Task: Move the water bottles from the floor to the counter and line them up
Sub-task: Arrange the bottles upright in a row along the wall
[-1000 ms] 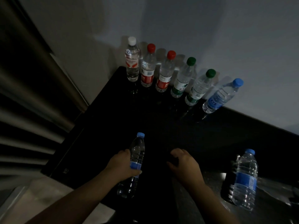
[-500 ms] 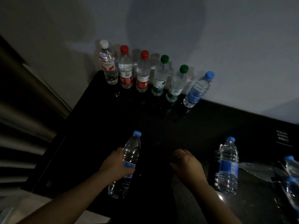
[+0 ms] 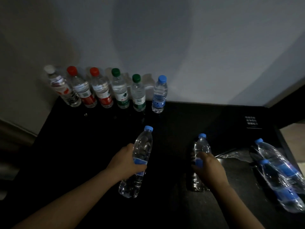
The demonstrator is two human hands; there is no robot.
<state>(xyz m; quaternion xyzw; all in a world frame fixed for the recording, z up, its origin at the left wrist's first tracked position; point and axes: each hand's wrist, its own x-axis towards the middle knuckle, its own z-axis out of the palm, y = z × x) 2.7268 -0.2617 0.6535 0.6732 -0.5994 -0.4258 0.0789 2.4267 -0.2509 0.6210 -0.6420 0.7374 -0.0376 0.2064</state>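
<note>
Black counter point(image 3: 92, 146) runs along a pale wall, and six bottles already stand in line against it: a white-capped bottle point(image 3: 64, 90) at the far left, two red-capped bottles point(image 3: 84, 93) point(image 3: 102, 93), two green-capped bottles point(image 3: 121, 95) point(image 3: 138, 96), and a blue-capped row bottle point(image 3: 159, 95) at the open end.

Nearer the front, the left hand point(image 3: 125, 162) has its fingers wrapped round the blue label band of a tilted clear bottle point(image 3: 142, 146); I cannot tell whether its base touches the counter. To its right, the right hand point(image 3: 209, 169) appears to curl round the label of an upright blue-capped bottle point(image 3: 202, 147) standing on the counter. Further right lies a shrink-wrapped pack point(image 3: 279, 172) of more blue-label bottles, with a small printed card point(image 3: 253, 122) behind it.

These bottles look full, so each probably has some weight for one hand. The thin clear walls will likely give under a hard squeeze and feel slick. The label band at mid-body seems the best hold: near the balance point and less slippery. Being tall and narrow, they should tip easily unless set down flat.
</note>
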